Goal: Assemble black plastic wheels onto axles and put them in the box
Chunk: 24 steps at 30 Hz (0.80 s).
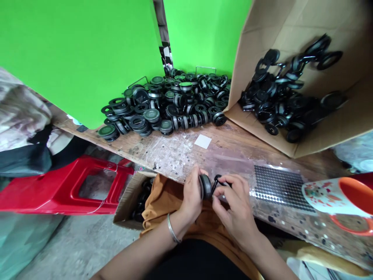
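Observation:
My left hand (190,196) grips a small black round wheel part (205,186) with a grey rim, held on edge just in front of the wooden bench's near edge. My right hand (233,204) pinches a thin black tool or pin (217,182) against the side of that wheel. A metal bangle sits on my left wrist. Both hands hover over my lap, which is covered by orange cloth (163,206).
A heap of black wheel parts (166,105) lies on the wooden bench (227,149). A tilted cardboard box (294,77) holds more. A sheet of small dots (276,182), a mug (340,198), a white paper square (203,141), a red plastic stool (67,186) and a floor box (132,204) surround me.

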### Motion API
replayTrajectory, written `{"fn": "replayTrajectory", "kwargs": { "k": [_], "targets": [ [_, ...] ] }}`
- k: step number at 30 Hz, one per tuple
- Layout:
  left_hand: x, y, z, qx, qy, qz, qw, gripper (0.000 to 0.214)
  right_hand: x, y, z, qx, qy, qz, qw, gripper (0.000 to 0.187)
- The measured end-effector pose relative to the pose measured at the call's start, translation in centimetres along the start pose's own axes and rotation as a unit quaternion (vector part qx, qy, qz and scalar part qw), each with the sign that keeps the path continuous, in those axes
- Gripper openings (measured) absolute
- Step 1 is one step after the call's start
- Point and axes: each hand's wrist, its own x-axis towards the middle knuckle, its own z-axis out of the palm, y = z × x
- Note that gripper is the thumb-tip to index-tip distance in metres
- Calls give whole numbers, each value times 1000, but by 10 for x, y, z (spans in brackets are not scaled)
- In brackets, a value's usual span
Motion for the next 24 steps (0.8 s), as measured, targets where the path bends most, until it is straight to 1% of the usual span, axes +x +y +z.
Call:
{"fn": "replayTrajectory", "kwargs": {
  "k": [5,8,10,12,13,15,17,18,19,21,22,23,24],
  "targets": [
    [-4,0,0,-14,3,7,1000,44,-1,2,-1,2,-31,-6,999,13],
    [-2,-3,0,-37,12,-8,999,41,-5,3,-5,-13,-27,-45,999,14],
    [0,-4,-1,-63,19,-20,998,39,-10,5,-7,-32,-41,-93,994,23],
    [2,-3,-1,-78,34,-21,996,38,-16,5,-9,-69,-73,-136,986,34],
    [2,-2,-1,-78,42,-19,996,37,-20,4,-11,-91,-91,-147,981,39],
    [2,0,0,-67,49,-11,996,36,-25,2,-15,-126,-120,-146,974,46],
    [1,0,1,-52,29,-9,998,37,-27,3,-22,-115,-130,-127,977,45],
    [0,0,2,-50,13,-13,999,37,-28,6,-27,-95,-115,-108,983,42],
    [0,-1,2,-53,-3,-21,998,38,-28,12,-32,-74,-84,-79,991,35],
    [1,-3,3,-69,-17,-37,997,38,-30,33,-45,-56,-7,6,998,19],
    [2,-3,3,-79,-15,-43,996,37,-31,47,-50,-66,19,55,996,11],
    [3,-3,3,-88,-9,-45,995,36,-33,62,-55,-85,23,100,991,7],
    [4,-2,3,-95,-3,-45,995,35,-36,77,-58,-106,1,133,985,7]
  ]
}}
